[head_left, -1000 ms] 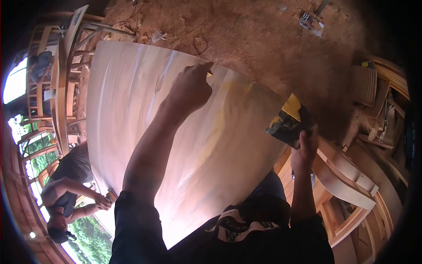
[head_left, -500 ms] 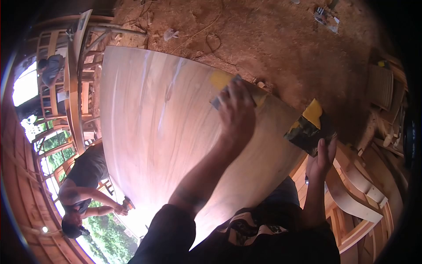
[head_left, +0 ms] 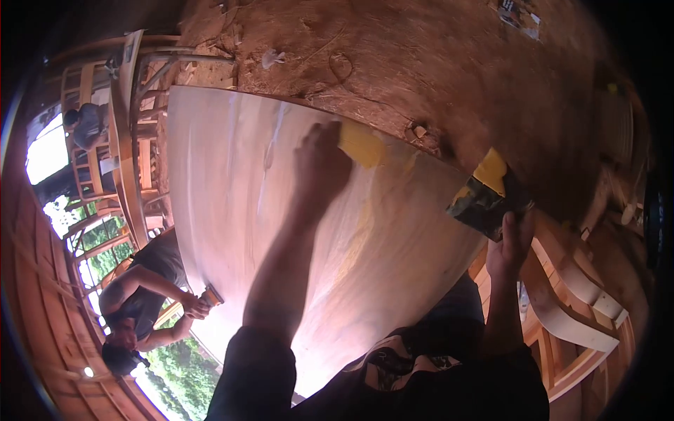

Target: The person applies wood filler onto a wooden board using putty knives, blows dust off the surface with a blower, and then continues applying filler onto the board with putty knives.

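Note:
My left hand (head_left: 323, 161) is slightly blurred, its fingers closed over the wooden panel (head_left: 225, 182). The flat putty spreader it grips is now almost wholly hidden behind the hand. Just right of the fingers lies a patch of yellow putty (head_left: 365, 145), with thinner yellow smears further down the grain. My right hand (head_left: 511, 245) holds a dark, stained flat plate (head_left: 481, 209) beyond the panel's right edge, thumb on top. A thick lump of yellow putty (head_left: 491, 170) sits at the plate's far end.
A co-worker (head_left: 147, 281) leans over the panel's left edge, both hands on a small block-like tool (head_left: 211, 296). Curved wooden pieces (head_left: 569, 309) stand at right. Wooden framing (head_left: 126, 161) rises at left. Cord and scraps lie on the brown floor (head_left: 421, 63).
My left hand has moved left across the panel, uncovering the yellow patch. My right hand and the plate have shifted slightly. The co-worker's tool has moved slightly up and right in view.

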Tool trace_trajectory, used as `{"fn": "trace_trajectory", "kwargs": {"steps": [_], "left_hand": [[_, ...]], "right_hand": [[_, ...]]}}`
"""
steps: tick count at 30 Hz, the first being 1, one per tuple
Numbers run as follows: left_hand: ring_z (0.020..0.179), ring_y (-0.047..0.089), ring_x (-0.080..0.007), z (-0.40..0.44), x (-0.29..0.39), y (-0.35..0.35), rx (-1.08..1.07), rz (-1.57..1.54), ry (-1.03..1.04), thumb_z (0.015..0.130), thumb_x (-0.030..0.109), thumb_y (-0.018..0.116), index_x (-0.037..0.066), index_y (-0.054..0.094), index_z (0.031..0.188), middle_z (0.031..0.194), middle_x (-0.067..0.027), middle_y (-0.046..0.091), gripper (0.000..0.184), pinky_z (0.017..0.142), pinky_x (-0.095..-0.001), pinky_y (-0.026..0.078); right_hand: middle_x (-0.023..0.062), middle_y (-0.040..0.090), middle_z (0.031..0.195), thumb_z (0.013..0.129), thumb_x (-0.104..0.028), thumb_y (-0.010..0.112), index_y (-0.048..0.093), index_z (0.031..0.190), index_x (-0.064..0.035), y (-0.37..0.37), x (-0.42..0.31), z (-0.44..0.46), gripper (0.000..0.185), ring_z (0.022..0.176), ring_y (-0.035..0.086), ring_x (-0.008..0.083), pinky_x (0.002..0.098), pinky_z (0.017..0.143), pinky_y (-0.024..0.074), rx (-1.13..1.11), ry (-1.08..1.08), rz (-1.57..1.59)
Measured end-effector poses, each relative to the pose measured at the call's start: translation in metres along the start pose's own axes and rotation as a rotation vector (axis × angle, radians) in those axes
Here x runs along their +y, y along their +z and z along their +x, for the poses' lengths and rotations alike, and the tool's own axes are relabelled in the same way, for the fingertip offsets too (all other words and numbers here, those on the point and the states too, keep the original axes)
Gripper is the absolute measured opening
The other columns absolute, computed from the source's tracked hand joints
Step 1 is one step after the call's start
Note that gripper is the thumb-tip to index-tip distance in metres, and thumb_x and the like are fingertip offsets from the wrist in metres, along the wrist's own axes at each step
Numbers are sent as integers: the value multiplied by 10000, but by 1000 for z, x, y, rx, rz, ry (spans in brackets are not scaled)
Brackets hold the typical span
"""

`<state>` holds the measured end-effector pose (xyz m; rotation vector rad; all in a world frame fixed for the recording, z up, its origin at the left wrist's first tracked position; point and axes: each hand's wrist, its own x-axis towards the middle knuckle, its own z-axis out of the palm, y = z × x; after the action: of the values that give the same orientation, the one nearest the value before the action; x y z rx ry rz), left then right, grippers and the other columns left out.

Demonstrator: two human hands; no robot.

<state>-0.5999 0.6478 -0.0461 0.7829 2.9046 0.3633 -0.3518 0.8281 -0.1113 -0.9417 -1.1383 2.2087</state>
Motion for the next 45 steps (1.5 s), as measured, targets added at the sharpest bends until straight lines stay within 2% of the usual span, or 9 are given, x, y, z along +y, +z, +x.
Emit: {"fn": "trace_trajectory", "kwargs": {"steps": [4,7,13,21,26,29,32,38,45], "left_hand": [[1013,599,-373,-13,56,-19,-358,-205,-14,821,-19,424,3,609,1131,1070,-201,631,361,901,-421,465],[1086,589,-344,2,19,-24,-256,-209,-60,812,-51,389,-13,621,1121,1131,-240,612,389,961,-390,443],[836,587,-371,-12,59,5,-216,-46,3,705,-81,492,34,542,1070,939,-157,583,386,699,-484,490],[1041,525,-392,-54,90,4,-393,-125,290,747,42,572,17,496,1232,1220,-179,476,491,790,-473,502],[973,630,-346,18,-12,-47,-132,-61,62,839,-5,410,50,624,1141,1041,-193,651,374,847,-415,494],[881,636,-140,34,-37,-40,-367,-199,-246,843,4,472,39,628,1162,1019,-179,679,357,756,-270,474],[920,666,-242,6,8,-17,-219,-91,-46,838,-34,444,60,657,1105,1052,-131,679,354,817,-345,512],[989,639,-260,11,36,-36,-647,-70,396,801,-106,451,135,666,1105,1110,-86,659,444,892,-381,501],[1053,609,-195,-29,5,-13,-298,48,721,824,61,594,140,677,1035,1123,-25,645,240,844,-328,548]], "right_hand": [[131,471,1259,939,-220,518,295,1362,55,-10,5,-6,551,1128,471,182,305,992,346,33,34,-210],[125,484,1229,940,-243,530,282,1362,57,-11,10,1,574,1085,483,174,296,965,363,41,31,-265],[146,450,1302,927,-184,515,333,1354,53,-11,10,4,521,1196,446,190,319,1037,314,-32,26,6],[147,444,1337,934,-84,462,325,1377,42,-10,-20,3,481,1240,438,232,373,1056,330,-19,-33,209],[150,443,1341,936,-72,469,333,1372,37,-31,-13,4,469,1239,444,229,367,1051,345,30,-2,167],[150,439,1345,939,-75,471,333,1370,38,-28,-13,3,467,1238,445,229,362,1048,353,16,-14,199],[150,433,1350,938,-85,479,332,1368,41,-28,-15,0,472,1240,444,228,360,1045,358,88,0,173],[154,429,1350,933,-122,503,339,1368,38,-31,-19,-1,492,1241,440,230,368,1047,355,74,-26,129],[160,423,1351,913,-113,508,315,1380,34,-56,-21,-16,526,1254,423,241,363,1069,310,136,53,12]]}}
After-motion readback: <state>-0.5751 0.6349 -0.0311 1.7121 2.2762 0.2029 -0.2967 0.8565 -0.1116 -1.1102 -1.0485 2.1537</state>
